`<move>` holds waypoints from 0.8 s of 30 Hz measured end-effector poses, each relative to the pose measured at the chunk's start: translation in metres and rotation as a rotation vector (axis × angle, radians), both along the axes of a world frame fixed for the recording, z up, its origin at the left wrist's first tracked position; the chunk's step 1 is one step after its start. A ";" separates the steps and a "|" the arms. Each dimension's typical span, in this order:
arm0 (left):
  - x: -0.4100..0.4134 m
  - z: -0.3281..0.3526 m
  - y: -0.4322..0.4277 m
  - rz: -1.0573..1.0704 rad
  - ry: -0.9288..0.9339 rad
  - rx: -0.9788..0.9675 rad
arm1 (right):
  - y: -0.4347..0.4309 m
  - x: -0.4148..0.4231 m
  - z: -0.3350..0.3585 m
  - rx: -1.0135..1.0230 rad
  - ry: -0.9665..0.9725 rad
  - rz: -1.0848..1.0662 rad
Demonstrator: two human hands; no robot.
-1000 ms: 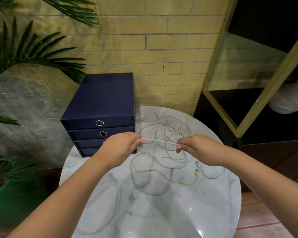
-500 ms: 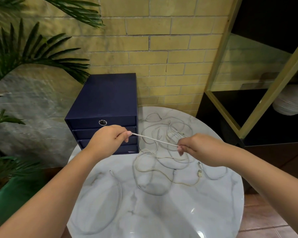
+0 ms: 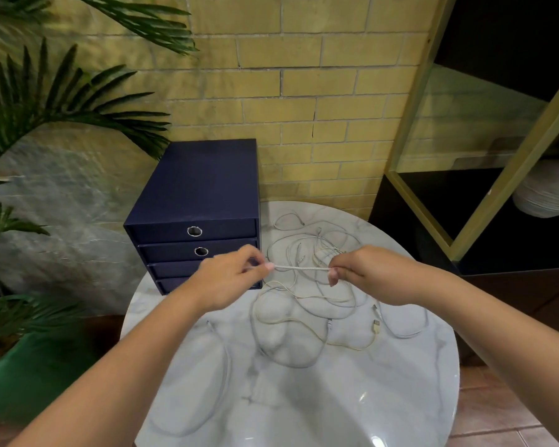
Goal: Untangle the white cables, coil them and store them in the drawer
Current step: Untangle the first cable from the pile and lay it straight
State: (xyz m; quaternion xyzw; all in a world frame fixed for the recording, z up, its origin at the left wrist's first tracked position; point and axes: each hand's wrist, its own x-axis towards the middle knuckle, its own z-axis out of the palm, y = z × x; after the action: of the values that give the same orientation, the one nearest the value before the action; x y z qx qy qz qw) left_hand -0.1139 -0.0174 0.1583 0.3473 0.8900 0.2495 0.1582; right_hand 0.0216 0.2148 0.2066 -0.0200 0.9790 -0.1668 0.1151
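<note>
So, both hands up over round marble table (image 3: 352, 408). Left hand (image 3: 229, 282) and right hand (image 3: 368, 275) each pinch end of short taut cable stretch (image 3: 300, 268). Cable tangle (image 3: 317, 291) lies loose underneath, just beside navy drawer box (image 3: 197, 201), drawers closed.

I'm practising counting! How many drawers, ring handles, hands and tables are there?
Drawers: 4
Ring handles showing: 2
Hands: 2, left hand and right hand
Table: 1
White cables: too tangled to count
Total counted: 9
</note>
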 end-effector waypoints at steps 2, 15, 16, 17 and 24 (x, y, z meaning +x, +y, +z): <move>0.018 0.001 0.016 -0.070 -0.027 0.044 | -0.006 -0.004 -0.001 0.015 -0.005 0.012; 0.022 0.002 0.024 -0.134 0.211 0.061 | 0.007 0.007 -0.012 -0.069 -0.080 -0.032; 0.019 0.002 0.022 -0.134 0.214 0.050 | 0.008 0.008 -0.011 -0.095 -0.093 -0.022; 0.017 0.002 0.020 -0.138 0.216 0.034 | 0.008 0.009 -0.011 -0.122 -0.104 -0.008; 0.012 0.011 0.018 -0.241 0.167 -0.008 | 0.004 0.014 0.000 -0.285 -0.200 0.055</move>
State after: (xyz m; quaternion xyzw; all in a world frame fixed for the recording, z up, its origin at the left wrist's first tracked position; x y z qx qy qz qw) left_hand -0.1014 0.0008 0.1692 0.4705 0.8529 0.1956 0.1139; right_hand 0.0359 0.2186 0.2066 -0.0464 0.9282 -0.3021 0.2123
